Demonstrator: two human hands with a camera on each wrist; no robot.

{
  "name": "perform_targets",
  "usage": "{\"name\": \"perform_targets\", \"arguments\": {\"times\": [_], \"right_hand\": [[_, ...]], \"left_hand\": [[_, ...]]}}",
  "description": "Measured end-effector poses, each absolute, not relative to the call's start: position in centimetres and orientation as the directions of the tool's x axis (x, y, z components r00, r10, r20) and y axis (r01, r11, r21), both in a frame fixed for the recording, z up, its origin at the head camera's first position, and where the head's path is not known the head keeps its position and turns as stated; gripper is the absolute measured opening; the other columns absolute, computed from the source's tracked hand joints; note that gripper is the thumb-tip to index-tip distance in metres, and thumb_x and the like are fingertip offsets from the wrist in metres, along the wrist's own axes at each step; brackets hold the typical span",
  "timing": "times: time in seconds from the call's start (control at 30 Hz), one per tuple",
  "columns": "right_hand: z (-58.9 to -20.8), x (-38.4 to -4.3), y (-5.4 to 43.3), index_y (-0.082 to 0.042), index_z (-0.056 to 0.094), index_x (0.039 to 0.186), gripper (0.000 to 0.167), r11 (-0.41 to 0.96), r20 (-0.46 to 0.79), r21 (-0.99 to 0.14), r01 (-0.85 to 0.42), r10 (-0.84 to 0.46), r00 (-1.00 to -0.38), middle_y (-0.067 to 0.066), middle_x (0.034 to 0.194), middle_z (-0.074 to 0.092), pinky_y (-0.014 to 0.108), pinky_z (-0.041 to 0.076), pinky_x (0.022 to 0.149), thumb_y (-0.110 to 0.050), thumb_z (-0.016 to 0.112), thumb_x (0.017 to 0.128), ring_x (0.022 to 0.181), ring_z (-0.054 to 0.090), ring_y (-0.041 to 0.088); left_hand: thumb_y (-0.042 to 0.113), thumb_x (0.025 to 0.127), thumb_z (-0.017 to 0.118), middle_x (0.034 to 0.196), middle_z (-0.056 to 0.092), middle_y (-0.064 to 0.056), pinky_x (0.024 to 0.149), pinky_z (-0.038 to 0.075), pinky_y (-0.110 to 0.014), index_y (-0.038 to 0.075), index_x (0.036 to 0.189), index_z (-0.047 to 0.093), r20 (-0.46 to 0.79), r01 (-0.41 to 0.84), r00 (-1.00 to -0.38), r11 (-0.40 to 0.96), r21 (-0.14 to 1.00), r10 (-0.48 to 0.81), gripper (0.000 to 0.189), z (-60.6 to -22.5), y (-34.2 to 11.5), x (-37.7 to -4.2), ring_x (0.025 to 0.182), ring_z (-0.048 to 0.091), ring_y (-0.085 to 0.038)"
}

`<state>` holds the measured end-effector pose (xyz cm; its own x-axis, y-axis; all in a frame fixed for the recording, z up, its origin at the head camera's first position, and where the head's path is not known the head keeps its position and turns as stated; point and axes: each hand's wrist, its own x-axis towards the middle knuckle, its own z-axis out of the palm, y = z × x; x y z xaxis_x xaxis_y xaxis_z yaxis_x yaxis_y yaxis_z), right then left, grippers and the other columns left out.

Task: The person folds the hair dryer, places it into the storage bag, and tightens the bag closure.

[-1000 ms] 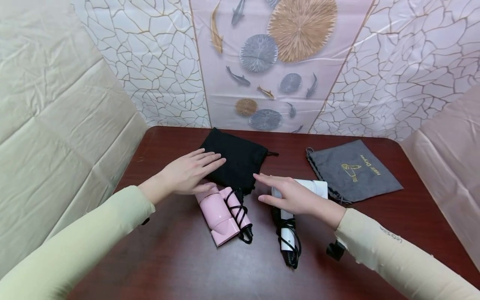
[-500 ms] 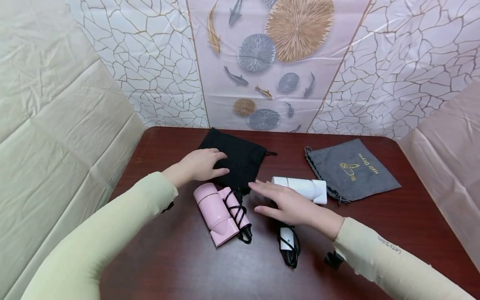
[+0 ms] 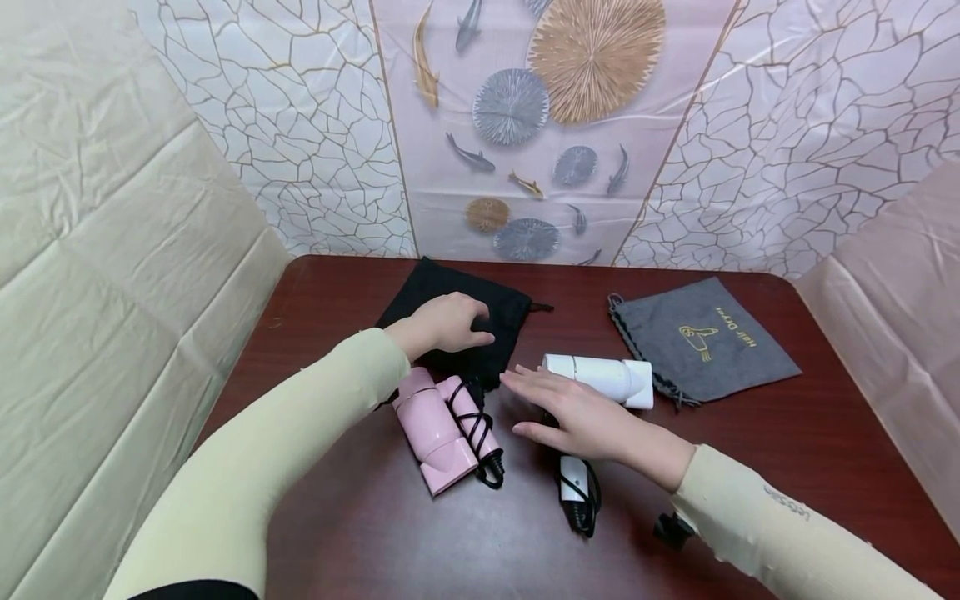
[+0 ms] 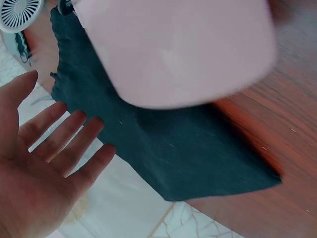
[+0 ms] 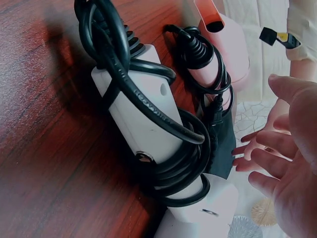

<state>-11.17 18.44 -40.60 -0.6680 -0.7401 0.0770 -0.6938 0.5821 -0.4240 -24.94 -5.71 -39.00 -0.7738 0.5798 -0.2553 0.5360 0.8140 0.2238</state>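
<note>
My left hand is over the black drawstring pouch, holding nothing; its fingers look loosely extended in the left wrist view. Just in front of that pouch lies a pink hair dryer, folded, with a black cord wound round its handle. My right hand, fingers straight and palm down, hovers over a folded white hair dryer and hides part of its handle. The right wrist view shows that handle wrapped in black cord, apart from the palm.
A grey drawstring pouch printed "Hair Dryer" lies flat at the back right of the dark red wooden table. Pale fabric walls enclose the table at the back and both sides; the back panel carries fish and round patterns.
My left hand has moved rightward across the black pouch, its forearm now passing over the near-left side by the pink hair dryer. My right hand has stayed almost in place.
</note>
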Motion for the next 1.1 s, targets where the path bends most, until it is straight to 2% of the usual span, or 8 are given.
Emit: {"name": "perform_targets", "arguments": {"times": [0.4, 0.57, 0.9, 1.1], "right_hand": [[-40.7, -10.5, 19.5, -0.005, 0.05, 0.159, 0.063, 0.61, 0.092, -0.397, -0.686, -0.717, -0.691, 0.014, 0.162, 0.051, 0.057, 0.043, 0.119, -0.033, 0.069, 0.106, 0.151, 0.046, 0.035], [-40.9, -10.3, 19.6, -0.005, 0.05, 0.159, 0.065, 0.618, 0.093, -0.391, -0.682, -0.71, -0.698, 0.013, 0.163, 0.05, 0.055, 0.043, 0.119, -0.034, 0.07, 0.105, 0.151, 0.046, 0.033], [-41.0, -10.1, 19.8, -0.003, 0.05, 0.158, 0.064, 0.6, 0.106, -0.4, -0.693, -0.721, -0.685, 0.013, 0.163, 0.05, 0.056, 0.043, 0.118, -0.034, 0.069, 0.106, 0.152, 0.046, 0.033], [-40.7, -10.3, 19.7, -0.005, 0.051, 0.159, 0.064, 0.593, 0.103, -0.405, -0.696, -0.727, -0.679, 0.012, 0.162, 0.051, 0.055, 0.042, 0.12, -0.035, 0.069, 0.105, 0.153, 0.045, 0.032]], "left_hand": [[0.045, 0.106, 0.065, 0.146, 0.064, -0.011, 0.11, 0.052, -0.045, 0.011, 0.146, 0.065, -0.285, 0.492, -0.798, 0.847, 0.202, 0.532, 0.052, -40.6, -2.2, -25.3, 0.133, 0.062, -0.027], [0.047, 0.105, 0.066, 0.139, 0.068, -0.012, 0.105, 0.056, -0.044, 0.011, 0.14, 0.068, -0.303, 0.484, -0.805, 0.86, 0.164, 0.511, 0.05, -41.5, -1.4, -25.2, 0.125, 0.066, -0.026], [0.053, 0.101, 0.071, 0.136, 0.069, -0.013, 0.099, 0.06, -0.043, 0.008, 0.138, 0.069, -0.325, 0.502, -0.805, 0.862, 0.073, 0.496, 0.058, -42.5, -0.3, -25.1, 0.12, 0.069, -0.028], [0.04, 0.103, 0.071, 0.134, 0.07, -0.012, 0.097, 0.06, -0.043, 0.008, 0.138, 0.068, -0.348, 0.5, -0.802, 0.865, 0.053, 0.485, 0.047, -42.1, -0.1, -25.2, 0.117, 0.07, -0.027]]}}
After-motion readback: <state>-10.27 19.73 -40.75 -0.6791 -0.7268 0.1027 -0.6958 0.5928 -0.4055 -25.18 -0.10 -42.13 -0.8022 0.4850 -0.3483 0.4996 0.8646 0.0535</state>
